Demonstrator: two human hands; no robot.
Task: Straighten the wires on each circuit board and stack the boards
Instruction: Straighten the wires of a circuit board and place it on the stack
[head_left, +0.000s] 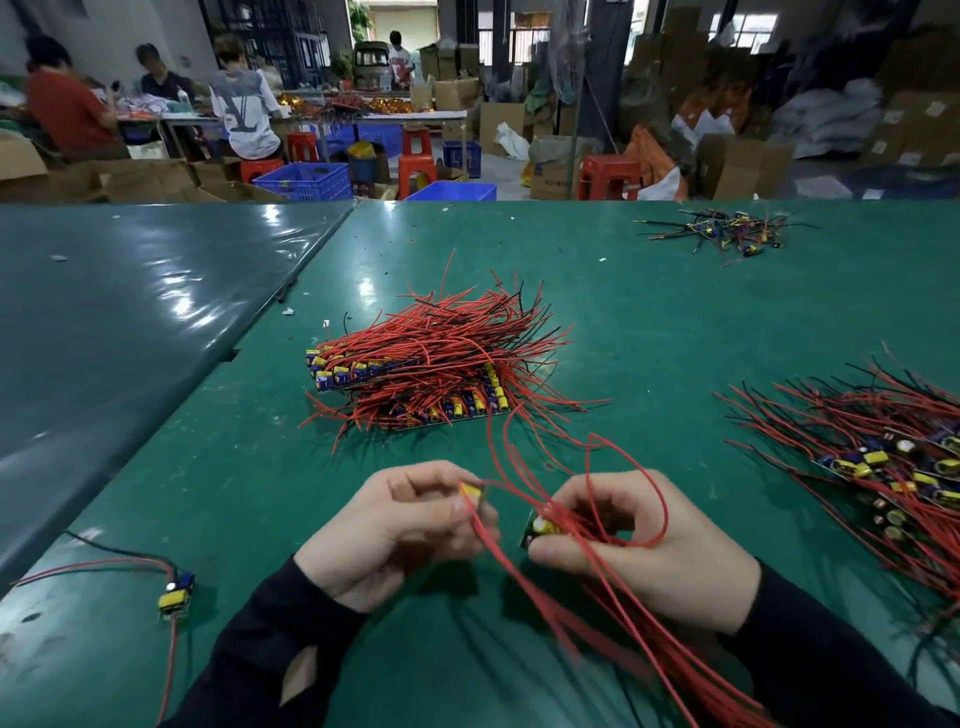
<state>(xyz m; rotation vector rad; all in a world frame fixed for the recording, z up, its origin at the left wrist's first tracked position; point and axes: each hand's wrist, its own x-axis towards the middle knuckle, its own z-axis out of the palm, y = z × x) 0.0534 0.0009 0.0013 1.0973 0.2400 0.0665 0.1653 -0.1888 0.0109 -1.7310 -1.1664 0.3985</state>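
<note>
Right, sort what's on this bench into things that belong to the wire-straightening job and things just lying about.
Job:
- circuit board gripped in the right hand
- yellow part and red wires pinched by the left hand
- stacked boards
- unsorted boards at right

Lying about:
- lone board at left
- small tangle of wires far back
- scraps on the green mat

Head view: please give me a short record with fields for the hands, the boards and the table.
left hand: left hand pinches a yellow part and red wires
right hand: right hand grips a held circuit board with its red wires
middle pile: stacked boards, wires pointing right
right pile: loose boards at the frame edge
single board: lone board, near left
far pile: small tangle
surface: green table
</note>
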